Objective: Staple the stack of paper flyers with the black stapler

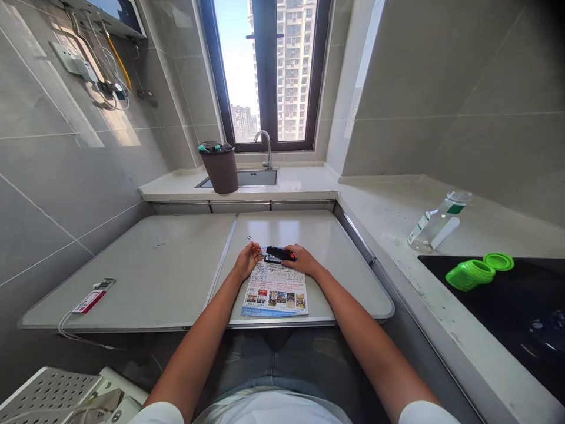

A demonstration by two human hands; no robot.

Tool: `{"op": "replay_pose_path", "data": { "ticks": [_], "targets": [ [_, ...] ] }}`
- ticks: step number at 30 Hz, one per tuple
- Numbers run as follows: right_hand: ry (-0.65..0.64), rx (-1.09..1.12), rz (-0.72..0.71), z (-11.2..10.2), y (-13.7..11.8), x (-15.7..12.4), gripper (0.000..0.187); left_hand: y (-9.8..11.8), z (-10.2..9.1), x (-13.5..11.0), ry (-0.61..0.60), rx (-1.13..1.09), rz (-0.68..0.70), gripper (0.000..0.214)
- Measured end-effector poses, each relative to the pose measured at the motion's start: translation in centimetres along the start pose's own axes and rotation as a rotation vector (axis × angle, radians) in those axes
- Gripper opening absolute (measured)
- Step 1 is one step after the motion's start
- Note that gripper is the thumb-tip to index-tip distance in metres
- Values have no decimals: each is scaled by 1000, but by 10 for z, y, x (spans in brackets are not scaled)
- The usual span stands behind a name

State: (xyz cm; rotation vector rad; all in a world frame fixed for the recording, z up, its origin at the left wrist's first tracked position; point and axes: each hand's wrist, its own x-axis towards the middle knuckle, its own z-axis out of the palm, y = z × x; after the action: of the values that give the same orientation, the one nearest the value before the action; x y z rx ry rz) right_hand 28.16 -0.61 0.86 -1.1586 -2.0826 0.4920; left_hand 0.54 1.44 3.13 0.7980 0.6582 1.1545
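Observation:
A black stapler (281, 254) with a small red-orange mark lies over the top edge of a stack of printed sheets (276, 288). My right hand (301, 259) is closed around the stapler's right end. Just left of the stapler's other end, my left hand (249, 259) has its fingers curled together by the upper left corner of the sheets. Whatever those fingers hold, if anything, is too small to make out. The top sheet carries dense text and a row of small photos. Tiny dark bits (249, 237) lie on the folding table (185, 247) beyond my left hand.
A power strip (93, 296) with a white cable lies on the table's left. A brown bin (220, 169) stands by the sink (258, 178). On the right counter are a clear bottle (435, 224) and a green container (470, 275). A white perforated basket (50, 391) sits lower left.

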Motion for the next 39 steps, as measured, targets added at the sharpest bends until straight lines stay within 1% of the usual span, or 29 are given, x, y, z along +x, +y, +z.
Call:
{"op": "replay_pose_path", "data": {
  "ticks": [1, 2, 4, 7, 13, 14, 15, 17, 19, 20, 22, 25, 28, 31, 36, 39],
  "targets": [
    [-1, -5, -4, 0, 1, -1, 29, -2, 0, 1, 15, 8, -3, 33],
    [7, -9, -6, 0, 2, -1, 25, -4, -1, 2, 27, 19, -4, 31],
    [31, -10, -6, -2, 4, -2, 25, -5, -2, 4, 46, 40, 5, 28],
    [42, -2, -6, -4, 8, -3, 28, -6, -4, 4, 42, 79, 21, 27],
    [27, 18, -4, -4, 11, -2, 29, -8, -3, 5, 5, 156, 31, 38],
    [44, 29, -15, -6, 10, -2, 28, -8, -3, 6, 2, 170, 37, 40],
    [89, 45, -30, -8, 8, -1, 27, -8, -4, 6, 1, 185, 43, 41],
    [248, 95, -38, -14, 4, -1, 28, -9, -4, 7, -3, 224, 62, 44],
    [395, 162, 10, -21, 3, -2, 35, -9, -3, 7, -9, 279, 94, 46],
    [428, 188, 46, -24, 4, -3, 38, -10, -3, 6, -7, 315, 120, 47],
    [429, 220, 102, -28, 6, -5, 40, -10, -1, 4, 6, 406, 197, 44],
    [412, 235, 129, -30, 11, -8, 40, -13, 4, -2, 12, 580, 311, 32],
    [408, 263, 143, -29, 11, -8, 39, -15, 9, -5, -12, 742, 360, 19],
    [379, 281, 147, -29, 9, -8, 39, -17, 10, -6, -48, 870, 362, 23],
    [344, 289, 179, -29, 4, -9, 38, -17, 7, -6, -154, 1055, 347, 32],
    [334, 288, 173, -29, 2, -9, 40, -17, 6, -5, -175, 1133, 357, 35]
  ]
}}
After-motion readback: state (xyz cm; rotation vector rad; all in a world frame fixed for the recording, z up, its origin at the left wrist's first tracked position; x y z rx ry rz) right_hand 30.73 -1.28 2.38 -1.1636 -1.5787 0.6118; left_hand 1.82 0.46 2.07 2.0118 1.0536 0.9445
